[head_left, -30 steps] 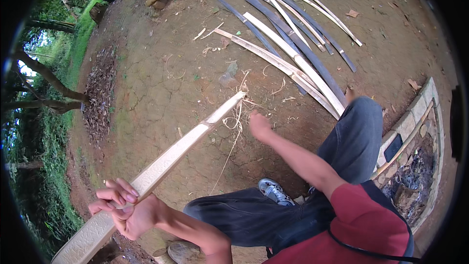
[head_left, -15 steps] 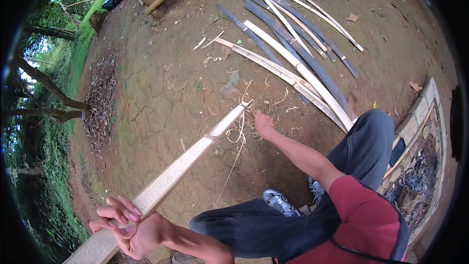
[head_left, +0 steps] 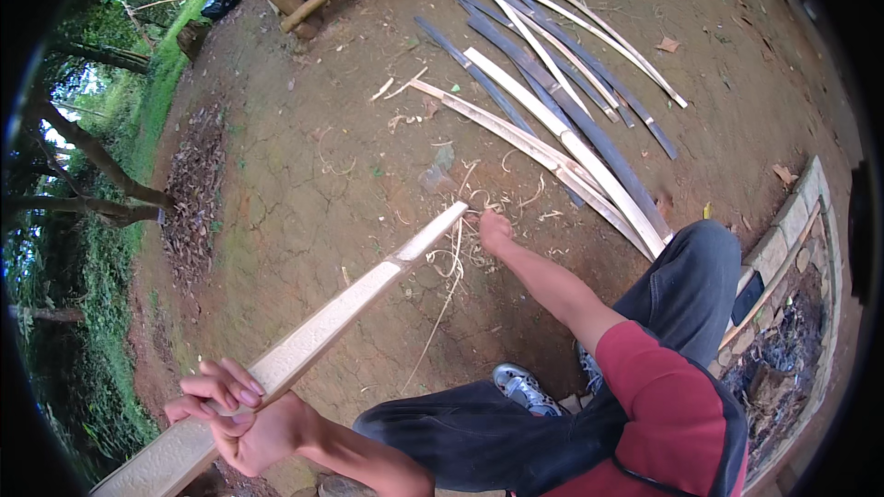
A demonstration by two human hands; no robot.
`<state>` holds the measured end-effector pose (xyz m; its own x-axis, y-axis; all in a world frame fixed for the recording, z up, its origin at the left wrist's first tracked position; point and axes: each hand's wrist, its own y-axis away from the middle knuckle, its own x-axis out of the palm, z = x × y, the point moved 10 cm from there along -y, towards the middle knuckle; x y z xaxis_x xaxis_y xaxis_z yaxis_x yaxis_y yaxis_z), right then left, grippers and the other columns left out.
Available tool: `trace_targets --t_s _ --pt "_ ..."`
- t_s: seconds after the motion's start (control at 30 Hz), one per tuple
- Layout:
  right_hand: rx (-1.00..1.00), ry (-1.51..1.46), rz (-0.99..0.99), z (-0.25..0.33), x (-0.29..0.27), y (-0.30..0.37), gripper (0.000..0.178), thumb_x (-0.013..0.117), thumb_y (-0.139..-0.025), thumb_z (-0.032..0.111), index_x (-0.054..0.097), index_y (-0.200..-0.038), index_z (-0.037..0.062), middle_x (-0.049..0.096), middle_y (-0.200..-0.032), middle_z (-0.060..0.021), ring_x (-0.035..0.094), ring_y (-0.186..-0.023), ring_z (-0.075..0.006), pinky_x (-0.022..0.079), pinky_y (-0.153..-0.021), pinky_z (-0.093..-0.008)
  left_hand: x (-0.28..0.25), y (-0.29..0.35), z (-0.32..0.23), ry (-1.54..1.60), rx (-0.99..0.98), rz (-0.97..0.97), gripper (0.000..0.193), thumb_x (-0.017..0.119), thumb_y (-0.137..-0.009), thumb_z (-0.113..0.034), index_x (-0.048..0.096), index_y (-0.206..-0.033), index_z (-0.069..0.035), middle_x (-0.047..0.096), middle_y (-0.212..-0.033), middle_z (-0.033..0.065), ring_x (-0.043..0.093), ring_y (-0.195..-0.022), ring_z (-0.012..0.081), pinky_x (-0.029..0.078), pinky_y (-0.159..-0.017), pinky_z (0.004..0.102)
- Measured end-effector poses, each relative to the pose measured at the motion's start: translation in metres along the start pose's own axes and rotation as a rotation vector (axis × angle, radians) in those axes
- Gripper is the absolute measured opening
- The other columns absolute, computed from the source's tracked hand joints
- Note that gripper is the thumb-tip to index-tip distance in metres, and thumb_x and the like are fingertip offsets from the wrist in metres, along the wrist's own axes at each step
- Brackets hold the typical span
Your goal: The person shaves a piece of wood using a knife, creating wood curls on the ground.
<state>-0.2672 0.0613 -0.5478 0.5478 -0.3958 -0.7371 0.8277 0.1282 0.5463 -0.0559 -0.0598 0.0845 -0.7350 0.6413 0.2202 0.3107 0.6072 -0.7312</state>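
A long pale split-bamboo strip (head_left: 341, 313) slants from the lower left up to the middle of the view, its rough inner face upward. My left hand (head_left: 241, 419) is wrapped round its wide lower part, thumb and fingers on the edges. At its narrow far end, my closed right hand (head_left: 495, 232) is held just right of the tip. It grips what looks like a knife, mostly hidden, with only a thin grey curved edge (head_left: 473, 212) showing by the tip. Thin curled shavings (head_left: 451, 262) hang or lie below that end.
Several dark and pale bamboo strips (head_left: 571, 143) lie fanned out on the bare earth ahead and to the right. A stone-edged fire pit (head_left: 783, 350) with ash, and a phone (head_left: 748, 296) on its rim, are at the right. A bamboo bench (head_left: 318, 5) stands far left.
The bamboo strip has slid slightly down and left. Its tip, which had a curled shaving on it, now looks cleaner. My right hand stays beside the tip; the view has shifted a little.
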Motion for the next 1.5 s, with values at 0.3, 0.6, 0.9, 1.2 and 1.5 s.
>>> trace_targets --t_s 0.3,0.6,0.9,1.2,1.5 --pt "-0.211 -0.145 -0.099 0.012 -0.055 0.041 0.026 0.044 -0.092 0.018 0.05 -0.111 0.0 0.066 -0.088 -0.0221 0.066 -0.086 -0.038 0.053 -0.076 -0.0467 -0.003 -0.009 -0.003 -0.011 -0.115 0.122 0.026 0.037 -0.06 0.001 0.035 -0.085 -0.006 0.029 -0.067 0.0035 0.03 -0.055 0.0122 0.03 -0.049 0.0224" --pt "-0.625 -0.38 0.08 0.102 -0.208 0.257 0.023 0.049 -0.09 0.011 0.047 -0.104 -0.0071 0.061 -0.064 -0.0239 0.063 -0.064 -0.04 0.051 -0.059 -0.0475 -0.007 -0.01 0.008 -0.06 -0.248 0.065 0.079 0.042 -0.055 -0.013 0.037 -0.131 0.011 0.053 -0.078 0.0186 0.049 -0.064 0.0249 0.045 -0.073 0.0454" --pt "-0.667 -0.378 -0.05 0.107 -0.194 0.273 0.02 0.051 -0.089 0.011 0.042 -0.102 -0.0017 0.059 -0.06 -0.0238 0.061 -0.06 -0.0438 0.049 -0.055 -0.0516 -0.009 0.006 0.003 -0.017 -0.166 -0.099 0.043 0.039 -0.052 -0.011 0.05 -0.091 0.004 0.044 -0.066 0.0135 0.039 -0.057 0.0207 0.036 -0.059 0.0352" --pt "-0.589 -0.328 0.141 0.098 -0.196 0.285 0.017 0.045 -0.089 0.005 0.046 -0.101 -0.0062 0.06 -0.061 -0.0199 0.064 -0.061 -0.0358 0.052 -0.054 -0.046 0.016 0.017 -0.011 0.132 -0.15 -0.038 0.028 0.039 -0.046 -0.008 0.032 -0.073 -0.007 0.026 -0.062 0.005 0.027 -0.053 0.0141 0.025 -0.048 0.0262" --pt "-0.678 -0.288 0.016 0.11 -0.2 0.295 0.019 0.05 -0.089 0.009 0.046 -0.1 -0.005 0.06 -0.062 -0.0222 0.064 -0.063 -0.039 0.051 -0.057 -0.0481 -0.002 0.01 -0.004 0.064 -0.171 -0.102 0.024 0.041 -0.047 -0.008 0.031 -0.069 -0.007 0.026 -0.061 0.0054 0.026 -0.051 0.0146 0.025 -0.045 0.0255"
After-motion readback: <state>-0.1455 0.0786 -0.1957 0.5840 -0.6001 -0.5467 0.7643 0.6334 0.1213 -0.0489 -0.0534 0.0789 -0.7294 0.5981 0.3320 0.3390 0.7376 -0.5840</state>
